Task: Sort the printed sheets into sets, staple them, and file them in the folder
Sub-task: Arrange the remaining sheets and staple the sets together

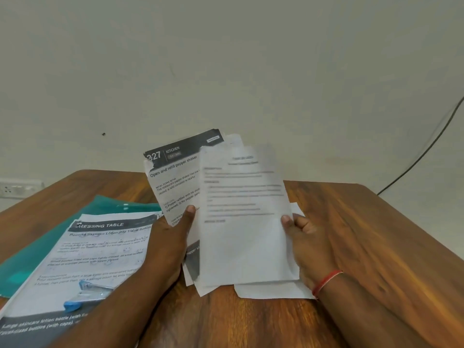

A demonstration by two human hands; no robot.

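My left hand (173, 237) holds a sheet headed "327 KITCHEN" (173, 177), thumb on its front, raised above the table. My right hand (305, 237) pinches a plain text sheet (246, 217) by its right edge; this sheet overlaps the kitchen sheet and looks blurred. More white sheets (271, 288) show behind and below them. On the left lies a "DRESSING TABLE" sheet (95, 254) with a blue stapler (86, 295) resting on it. A teal folder (40, 249) lies under that sheet.
The wooden table (376, 247) has bare surface on its right side and near the front. A white power strip (17, 188) sits at the far left by the wall. A black cable (426, 151) runs down the wall at right.
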